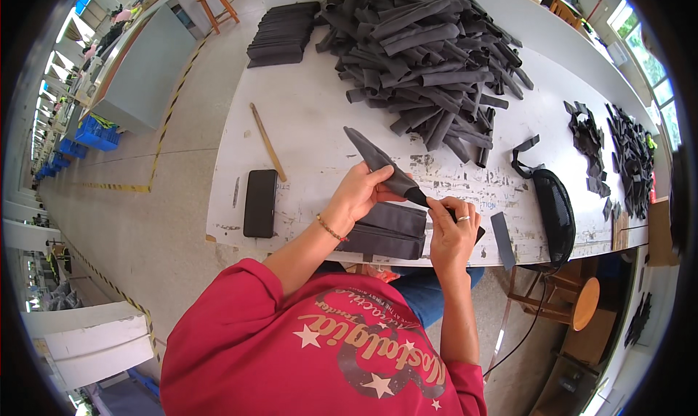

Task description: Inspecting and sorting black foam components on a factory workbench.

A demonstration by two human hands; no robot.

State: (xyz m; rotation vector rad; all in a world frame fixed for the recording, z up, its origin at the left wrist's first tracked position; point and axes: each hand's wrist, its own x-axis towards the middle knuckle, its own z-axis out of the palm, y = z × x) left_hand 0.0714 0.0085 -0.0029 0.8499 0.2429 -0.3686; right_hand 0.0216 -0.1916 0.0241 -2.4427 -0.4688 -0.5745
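Observation:
A dark grey fabric tube (376,154) is stretched between my two hands above the table's near edge. My left hand (360,193) is closed round its middle, and the tube's far end points up and to the left. At the narrow black end, my right hand (454,230) pinches with thumb and fingers. Something black shows past the right palm; I cannot make out whether it is a tool or more fabric. Below the hands, flat dark fabric pieces (385,234) lie in a small stack at the table edge.
A large heap of grey fabric tubes (429,60) covers the far table (305,118), beside a neat stack (283,34). A phone (259,204) and wooden stick (269,143) lie left; a grey strip (502,239), black mesh pouch (555,216) and dark scraps (631,161) lie right.

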